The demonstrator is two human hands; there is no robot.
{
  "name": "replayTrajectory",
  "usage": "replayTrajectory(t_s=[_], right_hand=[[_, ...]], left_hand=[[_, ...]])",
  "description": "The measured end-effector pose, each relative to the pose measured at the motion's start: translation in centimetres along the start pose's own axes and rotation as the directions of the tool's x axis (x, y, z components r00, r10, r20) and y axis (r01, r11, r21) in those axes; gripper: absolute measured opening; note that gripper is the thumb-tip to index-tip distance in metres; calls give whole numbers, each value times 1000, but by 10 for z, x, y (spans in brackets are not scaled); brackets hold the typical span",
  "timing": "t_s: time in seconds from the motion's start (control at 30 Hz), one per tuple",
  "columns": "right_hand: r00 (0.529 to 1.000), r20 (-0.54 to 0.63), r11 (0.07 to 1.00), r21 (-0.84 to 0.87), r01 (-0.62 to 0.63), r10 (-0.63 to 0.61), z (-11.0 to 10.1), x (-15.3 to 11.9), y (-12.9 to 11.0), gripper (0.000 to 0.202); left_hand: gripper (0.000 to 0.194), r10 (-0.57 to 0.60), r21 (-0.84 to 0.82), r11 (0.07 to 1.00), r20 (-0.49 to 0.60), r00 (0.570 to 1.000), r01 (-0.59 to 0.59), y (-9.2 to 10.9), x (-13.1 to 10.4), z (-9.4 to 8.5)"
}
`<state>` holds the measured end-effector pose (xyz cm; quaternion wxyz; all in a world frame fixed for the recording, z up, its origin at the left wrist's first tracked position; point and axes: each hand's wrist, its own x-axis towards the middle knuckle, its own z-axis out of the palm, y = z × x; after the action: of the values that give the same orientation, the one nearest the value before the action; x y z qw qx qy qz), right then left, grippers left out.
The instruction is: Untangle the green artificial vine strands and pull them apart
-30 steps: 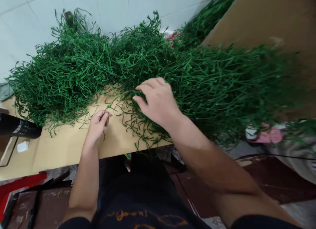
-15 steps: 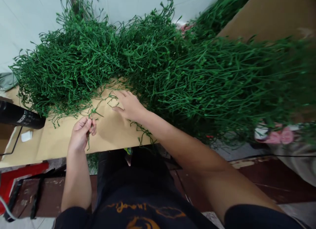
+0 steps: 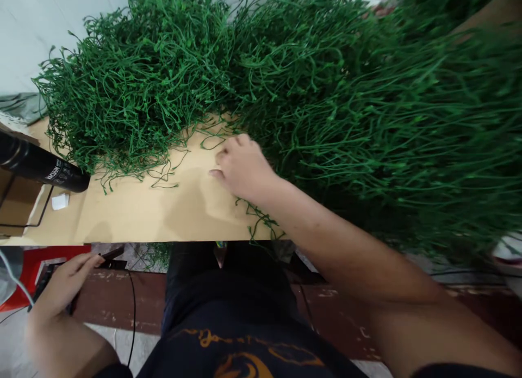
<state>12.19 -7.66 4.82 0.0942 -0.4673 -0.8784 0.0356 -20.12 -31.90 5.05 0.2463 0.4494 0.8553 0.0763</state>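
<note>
Fingers (image 3: 228,156) of your right hand (image 3: 244,168) curl loosely, empty, tips on the cardboard sheet (image 3: 171,209) just beside the green stems (image 3: 285,95), which are heaped beyond and right. Your left hand (image 3: 61,283) hangs below the edge with fingers spread, touching a dark object (image 3: 112,254).

The left hand (image 3: 61,285) is no longer on the tan cardboard sheet (image 3: 134,215): a second ago it pinches a thin green plastic stem there, and now it hangs below the sheet's near edge, open-fingered, over a dark flat object on the brown surface, with no stem in it. The right hand (image 3: 242,168) comes out of the heap of tangled green plastic stems (image 3: 285,84) and rests at its fringe, fingers curled on the sheet.
</note>
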Motion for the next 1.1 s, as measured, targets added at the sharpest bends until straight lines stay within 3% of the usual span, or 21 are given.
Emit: replayTrajectory(t_s=[0.1,0.2,0.37,0.47,0.53,0.6,0.73,0.83,0.9,1.0,1.1], right_hand=[[972,43,967,115,225,-232,13,17,-32,44],[942,90,934,192,302,-323,37,40,-60,56],[952,53,944,155,291,-302,60,55,-69,35],[935,123,939,125,319,-334,53,44,-51,39],[924,193,941,147,304,-329,42,36,-34,36],[941,186,952,178,249,-281,26,29,-18,31],[994,-78,977,191,93,-79,-24,20,15,21],[962,-252,990,121,-79,107,-66,10,47,19],[915,-346,978,51,-203,208,-86,1,75,40],[868,-373,925,-62,-375,327,-94,-15,115,86],[848,-431,925,-70,-373,310,-85,-28,131,92]], left_hand=[[46,-97,-32,995,-83,992,95,6,-3,-10],[47,50,-36,998,-168,985,-57,35,1,-12],[38,353,-59,928,-180,918,-368,83,22,6],[34,464,-79,870,-199,863,-486,96,39,19],[32,486,-88,847,-270,831,-524,101,51,24],[31,469,-99,840,-361,806,-534,106,66,28],[35,454,-13,858,-450,769,-514,123,101,31],[44,467,191,884,-423,777,-427,140,128,35],[44,427,289,898,-391,816,-332,151,141,37],[30,356,334,913,-371,857,-235,162,149,35],[24,389,294,912,-401,830,-285,169,144,22]])
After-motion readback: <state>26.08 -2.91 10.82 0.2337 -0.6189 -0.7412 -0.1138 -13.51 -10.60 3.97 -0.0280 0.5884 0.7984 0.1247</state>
